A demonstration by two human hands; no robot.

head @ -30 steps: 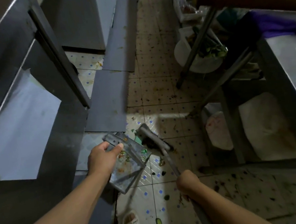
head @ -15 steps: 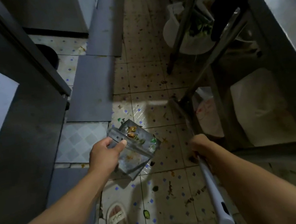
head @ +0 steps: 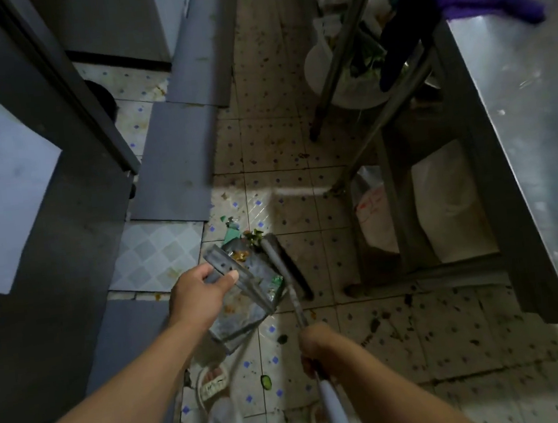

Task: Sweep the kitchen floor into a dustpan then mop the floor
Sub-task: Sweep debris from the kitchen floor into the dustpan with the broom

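— What is in the dustpan (head: 246, 304)?

— Scraps: orange bits near its handle end, green shreds along the right edge, and a smear of wet dirt over the metal. It sits low over the tiled floor (head: 297, 140), tilted, just in front of a sandalled foot (head: 212, 380).

— Who has it?

— The left hand (head: 199, 297) grips the handle bar, its fingers (head: 208, 274) curled over the top and the thumb pressed along the near side.

— And the broom (head: 285, 265)?

— Its dark head lies on the floor touching the dustpan's right edge, with a little heap of green leaves at its far tip. The right hand (head: 315, 345) is clamped round the shaft, fingers wrapped tight (the pale lower part of the handle runs out below the fist).

— Other containers?

— A white bucket (head: 342, 77) under the steel bench (head: 519, 117) on the right holds green vegetable waste. Beneath the bench there is also a pale bag (head: 374, 215) with red writing, too blurred to read, and a white sack (head: 448, 200) beside it.

— On the bench?

— A purple cloth (head: 482, 0) hanging over its far corner.
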